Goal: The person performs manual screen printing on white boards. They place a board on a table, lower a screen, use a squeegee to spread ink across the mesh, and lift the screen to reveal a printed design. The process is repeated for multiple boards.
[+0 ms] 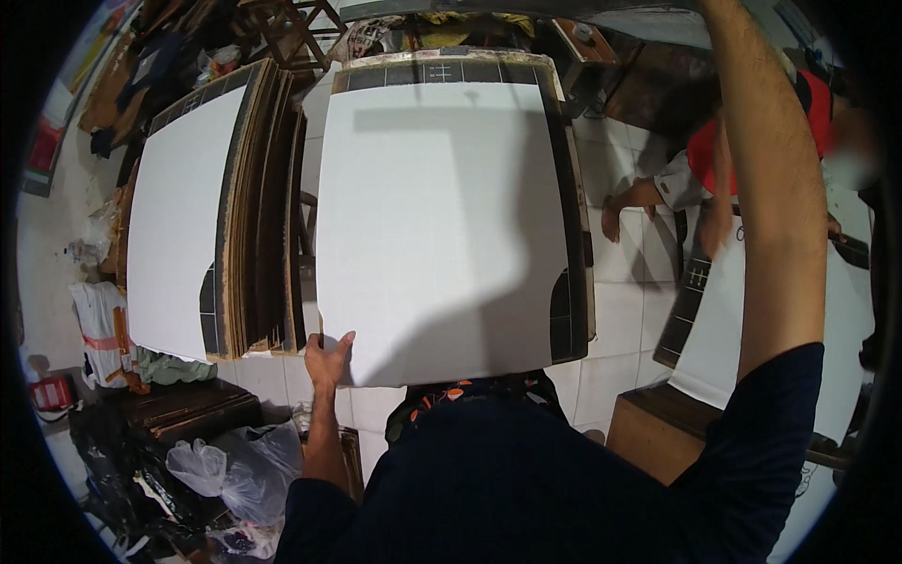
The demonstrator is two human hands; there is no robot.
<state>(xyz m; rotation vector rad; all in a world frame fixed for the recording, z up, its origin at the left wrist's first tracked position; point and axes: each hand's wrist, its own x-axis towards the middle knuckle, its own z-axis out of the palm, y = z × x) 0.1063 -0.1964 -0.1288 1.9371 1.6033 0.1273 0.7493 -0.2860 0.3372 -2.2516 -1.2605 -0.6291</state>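
A large white sheet [423, 235] lies flat on a dark-edged board [580, 254] in front of me, and shadows fall across it. My left hand [329, 359] is at the near left corner. Its thumb lies on the white surface and its fingers go around the left edge, partly hidden. My right arm [775, 188] is raised up the right side of the view. The right hand is beyond the top edge, so its fingers and anything in them are hidden. A long grey panel [526, 11] crosses the top of the view, near that arm.
To the left stands a thick stack of brown boards [263, 216] topped by another white sheet [183, 216]. Plastic bags [249, 470] lie at lower left. At right, a person in red [700, 146] reaches towards another white sheet [719, 329] above a brown box [648, 428].
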